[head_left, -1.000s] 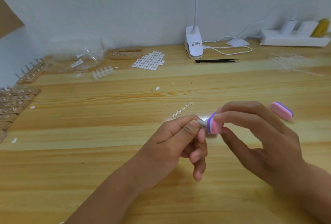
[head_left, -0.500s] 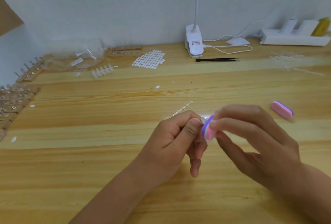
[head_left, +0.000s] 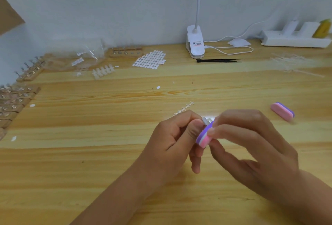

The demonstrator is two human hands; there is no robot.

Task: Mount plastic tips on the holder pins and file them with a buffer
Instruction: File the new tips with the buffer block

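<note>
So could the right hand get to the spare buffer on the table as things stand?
Probably yes: the spare buffer lies alone on bare table, nothing between. But the right hand is shut on another buffer, so it must drop that first.

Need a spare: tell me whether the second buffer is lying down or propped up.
Lying down: the second buffer rests on the table, pink face up, clear of both hands.

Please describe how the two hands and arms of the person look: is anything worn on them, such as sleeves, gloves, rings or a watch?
Both are bare. The left hand and the right hand wear no gloves, and no rings show on the visible fingers. Both forearms are uncovered as far as the picture's lower edge: no sleeve, watch or bracelet is visible. The visible left thumbnail looks short and unpainted.
</note>
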